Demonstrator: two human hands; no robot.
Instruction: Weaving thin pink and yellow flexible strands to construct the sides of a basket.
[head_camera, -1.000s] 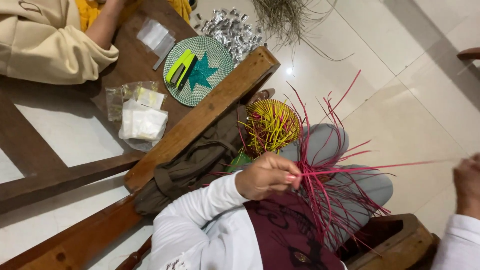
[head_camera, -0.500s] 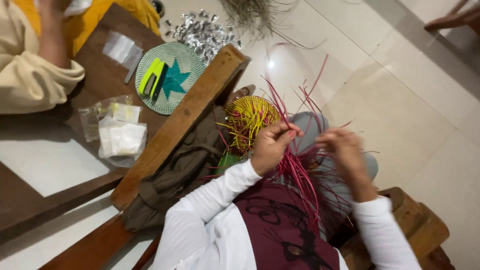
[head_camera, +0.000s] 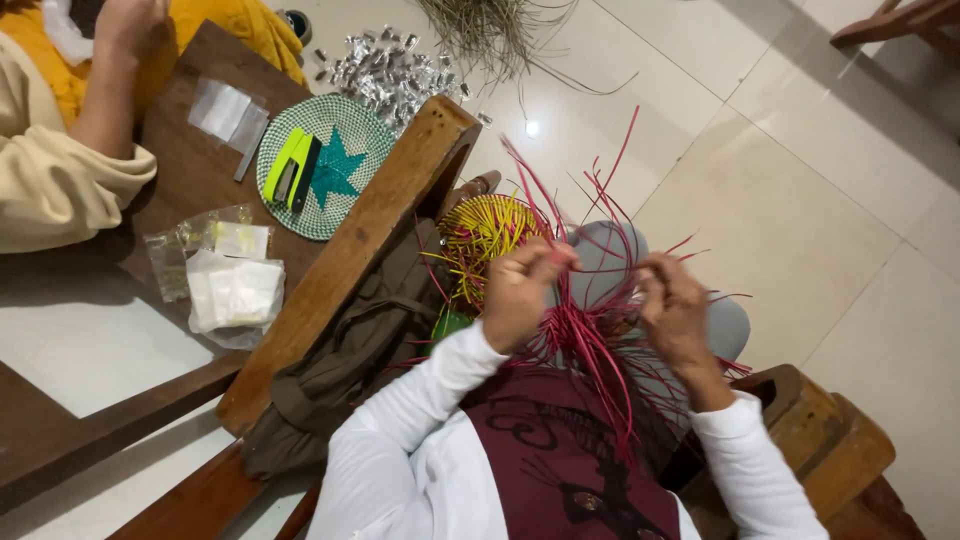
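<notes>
While pinching red strands over lap: left hand and right hand both closed on bundle, yellow weave just beside left. Loose ends splayed; likely to tangle or slip if grip slackens.

Indoor light, moderately bright, warm-ish cast. Overhead source: small hard glare spot on the glossy floor tiles, softer sheen spreading around it. Shadows soft and short, darkest under the wooden armrest and beneath the surface at left. Foil pieces throw speckled highlights, slightly blown. White sleeves near clipping. Mild motion blur on both hands and the pink strands; the rest reasonably sharp. Wide-angle view, tilted horizon, slight stretch toward corners. Some compression softness overall.
</notes>
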